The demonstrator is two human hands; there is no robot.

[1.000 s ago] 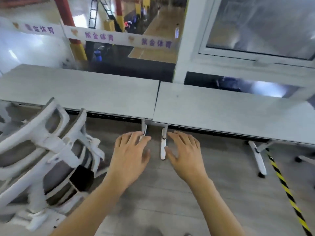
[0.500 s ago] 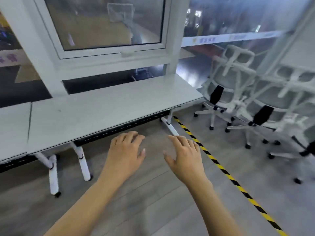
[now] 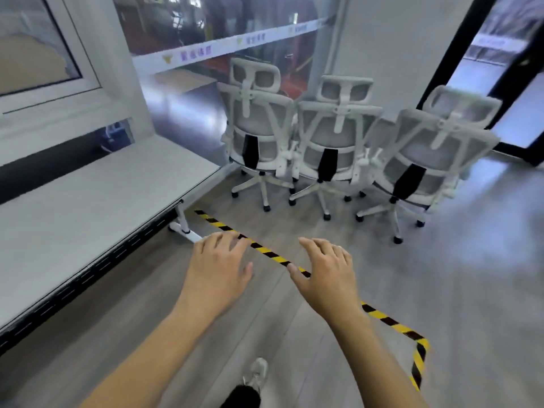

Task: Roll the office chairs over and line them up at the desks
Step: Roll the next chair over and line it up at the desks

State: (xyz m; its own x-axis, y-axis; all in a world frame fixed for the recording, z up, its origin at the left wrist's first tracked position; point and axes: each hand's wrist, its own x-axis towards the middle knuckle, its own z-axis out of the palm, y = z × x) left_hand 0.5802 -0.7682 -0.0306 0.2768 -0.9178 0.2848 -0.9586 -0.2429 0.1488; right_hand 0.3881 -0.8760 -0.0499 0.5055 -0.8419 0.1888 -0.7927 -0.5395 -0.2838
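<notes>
Three white-framed office chairs with grey mesh backs stand side by side ahead, backs toward me: the left chair [image 3: 259,128], the middle chair [image 3: 335,136] and the right chair [image 3: 429,151]. A grey desk [image 3: 88,198] runs along the left under the window. My left hand [image 3: 219,269] and my right hand [image 3: 325,269] are held out in front of me, palms down, fingers relaxed, holding nothing. Both hands are well short of the chairs.
A black-and-yellow tape line [image 3: 379,316] crosses the wooden floor between me and the chairs and bends at the lower right. The desk's white leg [image 3: 182,222] stands near its end. A glass wall [image 3: 235,39] is behind the chairs. My shoe [image 3: 257,372] shows at the bottom.
My view has swung right, from the desks and a chair at the left to the three chairs by the glass wall. Both hands stay held out, holding nothing.
</notes>
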